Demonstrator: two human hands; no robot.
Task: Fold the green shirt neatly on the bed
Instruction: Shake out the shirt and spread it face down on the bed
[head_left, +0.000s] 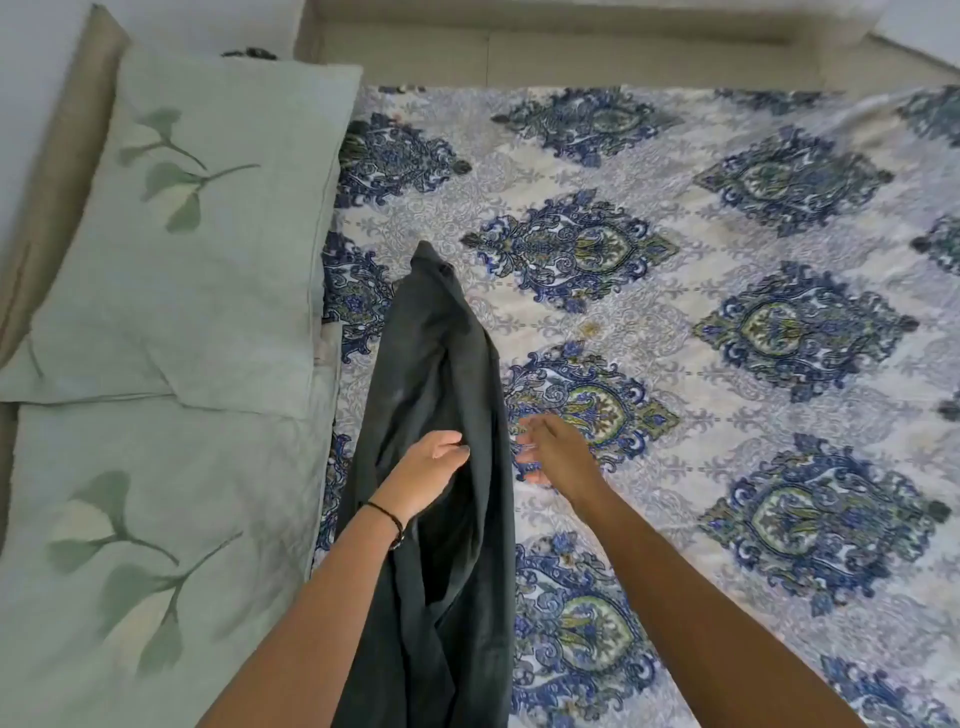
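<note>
The dark green shirt (441, 374) hangs as a long bunched strip down the middle-left of the view, its far end resting on the patterned bed sheet (727, 260). My left hand (426, 473) grips a fold of the shirt about halfway along; a black band circles that wrist. My right hand (556, 452) hovers just right of the shirt over the sheet, fingers spread and blurred, holding nothing. The shirt's near end drops out of the bottom of the frame.
Two pale green pillows with leaf prints lie on the left, one at the back (197, 218) and one nearer (135, 545). A beige bed frame (519, 47) runs along the far edge. The blue-and-white sheet stretches to the right.
</note>
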